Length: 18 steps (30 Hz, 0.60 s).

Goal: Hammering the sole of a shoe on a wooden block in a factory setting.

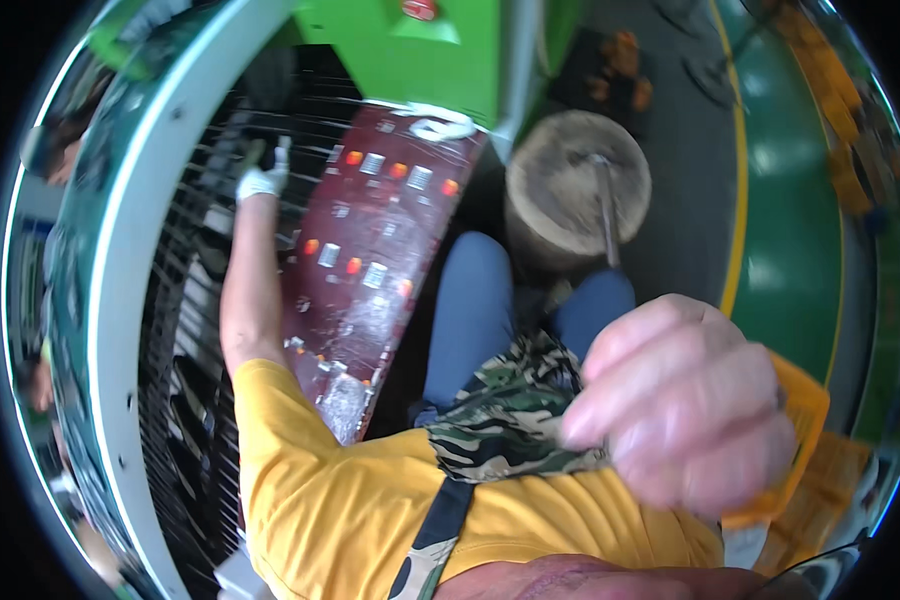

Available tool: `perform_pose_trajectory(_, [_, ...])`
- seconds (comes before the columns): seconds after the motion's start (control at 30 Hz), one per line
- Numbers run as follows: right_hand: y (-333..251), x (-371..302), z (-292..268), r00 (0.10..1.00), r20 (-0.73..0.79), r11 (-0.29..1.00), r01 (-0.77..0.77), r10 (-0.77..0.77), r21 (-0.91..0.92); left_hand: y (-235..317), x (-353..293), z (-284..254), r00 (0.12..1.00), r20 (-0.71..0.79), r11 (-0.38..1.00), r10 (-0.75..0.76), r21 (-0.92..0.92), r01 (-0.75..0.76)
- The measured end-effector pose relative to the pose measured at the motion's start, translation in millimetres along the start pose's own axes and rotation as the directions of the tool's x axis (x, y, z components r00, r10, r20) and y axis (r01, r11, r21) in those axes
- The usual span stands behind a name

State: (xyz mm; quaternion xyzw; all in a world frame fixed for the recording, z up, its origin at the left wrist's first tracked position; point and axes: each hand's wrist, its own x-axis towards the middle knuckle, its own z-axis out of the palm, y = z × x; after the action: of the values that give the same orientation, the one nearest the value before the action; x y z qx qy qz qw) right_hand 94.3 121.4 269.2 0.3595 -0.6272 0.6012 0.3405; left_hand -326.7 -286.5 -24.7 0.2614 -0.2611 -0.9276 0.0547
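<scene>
- The left hand (262,181), in a white glove, is stretched out to the upper left of the frame, in among thin taut wires (195,250) inside a big pale ring frame (120,250); whether its fingers pinch a wire I cannot tell
- The right hand (685,405) fills the lower right, close to the camera and blurred, fingers curled into a loose fist against a camouflage cloth (505,420) at the chest; no clear hold shows
- A dark red panel (370,260) with small orange and silver parts slants through the centre
- A round wooden block (575,185) with a hammer (605,205) on it sits at upper centre-right
- An orange crate (805,410) peeks out behind the fist
</scene>
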Motion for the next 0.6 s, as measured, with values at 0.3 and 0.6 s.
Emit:
perform_pose_trajectory(0.3, [121.6, -162.6, -97.7, 0.785, -0.327, 0.499, -0.597, 0.527, -0.628, 43.5, -256.7, -16.1, 0.828, 0.43, 0.806, -0.358, 0.59, 0.042])
perform_pose_trajectory(0.6, [166.7, -268.1, -137.9, 0.486, -0.493, -0.167, -0.569, 0.721, -0.805, -18.4, -395.6, 16.4, 0.693, 0.482, 0.722, -0.536, 0.687, 0.081])
